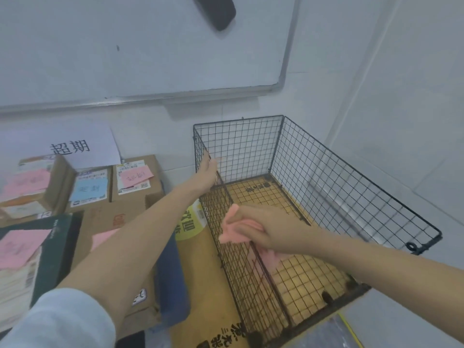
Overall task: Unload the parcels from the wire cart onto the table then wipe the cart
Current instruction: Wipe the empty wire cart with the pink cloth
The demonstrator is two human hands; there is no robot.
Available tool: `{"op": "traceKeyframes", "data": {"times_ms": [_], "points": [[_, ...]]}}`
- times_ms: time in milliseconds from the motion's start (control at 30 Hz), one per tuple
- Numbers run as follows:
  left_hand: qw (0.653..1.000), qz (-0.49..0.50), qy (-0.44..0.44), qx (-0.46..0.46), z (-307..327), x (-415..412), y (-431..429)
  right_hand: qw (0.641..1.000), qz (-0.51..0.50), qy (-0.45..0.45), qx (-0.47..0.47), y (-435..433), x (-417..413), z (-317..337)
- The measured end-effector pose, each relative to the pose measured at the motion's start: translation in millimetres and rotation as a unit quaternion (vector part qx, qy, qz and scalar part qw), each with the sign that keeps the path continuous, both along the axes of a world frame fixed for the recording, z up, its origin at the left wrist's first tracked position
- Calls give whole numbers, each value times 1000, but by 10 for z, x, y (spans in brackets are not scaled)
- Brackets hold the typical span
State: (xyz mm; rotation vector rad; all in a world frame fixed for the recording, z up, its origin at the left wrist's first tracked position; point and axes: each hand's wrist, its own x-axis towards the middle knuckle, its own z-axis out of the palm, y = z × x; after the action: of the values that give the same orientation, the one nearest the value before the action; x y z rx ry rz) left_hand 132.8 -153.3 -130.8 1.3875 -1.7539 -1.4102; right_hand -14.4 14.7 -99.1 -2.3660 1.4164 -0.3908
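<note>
left hand [209, 172]: reaches to centre frame; fingers grip the mesh of the cart's left side near its far corner, steadying it.
right hand [268, 233]: just below centre; fingers bunched round a pink cloth [232, 226], pressing it on the inner face of that same left side.
cart [326, 172]: centre to right of frame, empty, near end looks open, standing on a cardboard sheet [200, 285].
parcels [135, 182]: stacked at left of frame, outside the cart, with pink and blue notes on them; the tabletop under them is hidden.
stage: unloading looks done, wiping under way; most of the mesh is probably left to do.
risk, snag: the cloth could catch on wire ends or joints, most likely on a fast drag across the grid.
risk, slide: the cart looks light, so a hard push may shift it on the cardboard or flex the side if the left hand lets go.
risk, knock: the left forearm passes right over the parcels, so drawing back low could clip the top boxes.
risk, fingers: fingertips could slip through the mesh gaps.
edges: wall [401, 96] runs close behind and to the right of the cart; whiteboard [150, 46] hangs above at upper left.
open room: inside the cart and above it; the right hand can sweep along the floor mesh towards the bottom of the frame.
tight room: the narrow strip between cart and parcels, where a blue thing [173, 280] lies; what it is, I cannot tell.
</note>
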Motion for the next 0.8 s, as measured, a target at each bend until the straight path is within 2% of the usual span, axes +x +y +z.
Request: {"op": "traceKeyframes", "data": {"times_ms": [200,300,400,467,500,567,633,800], "points": [[992,33,104,66,37,-5,393,997,50,-62,10,-635,-73,-45],[991,41,118,39,94,-119,630,994,84,-76,-4,-979,-91,-81],[972,147,173,57,86,-212,735,995,69,-72,-22,-1390,-231,-189],[971,171,151,64,61,-248,899,998,49,-30,-27,-1680,-320,-284],[977,169,113,61,40,-305,1014,998,51,-25,-26,-1789,-320,-311],[981,187,42,41,-1,-409,1191,996,52,-62,-30,-1939,-224,-299],[975,220,23,29,-22,-460,1265,994,46,-95,-30,-2005,-119,-280],[978,196,-73,-4,137,-487,1218,987,38,-150,-54,-2160,-201,-245]]}}
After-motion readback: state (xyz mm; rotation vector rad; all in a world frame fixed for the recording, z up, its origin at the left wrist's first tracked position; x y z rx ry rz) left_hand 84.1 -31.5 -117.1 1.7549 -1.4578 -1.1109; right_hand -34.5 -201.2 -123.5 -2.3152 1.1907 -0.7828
